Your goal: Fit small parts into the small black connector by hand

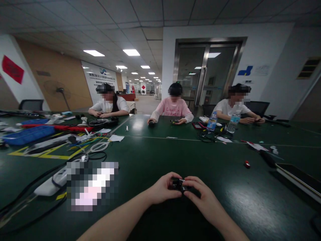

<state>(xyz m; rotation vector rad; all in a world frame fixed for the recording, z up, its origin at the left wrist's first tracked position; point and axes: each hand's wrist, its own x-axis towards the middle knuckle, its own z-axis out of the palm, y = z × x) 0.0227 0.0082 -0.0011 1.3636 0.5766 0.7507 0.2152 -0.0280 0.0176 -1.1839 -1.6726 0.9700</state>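
Note:
Both my hands meet low in the middle of the view, over a dark green table [155, 157]. My left hand [164, 189] and my right hand [200, 197] pinch a small black part [177, 184] between their fingertips. The fingers of both hands are curled round it, and its lower side is hidden by them. The part is too small to make out in detail.
Three people sit at the far side with small parts in their hands. Two water bottles [212, 121] stand near them. Cables, a white power strip [51, 184] and a blue tray [27, 134] crowd the left. A small red item [247, 164] and a dark flat device [298, 175] lie to the right.

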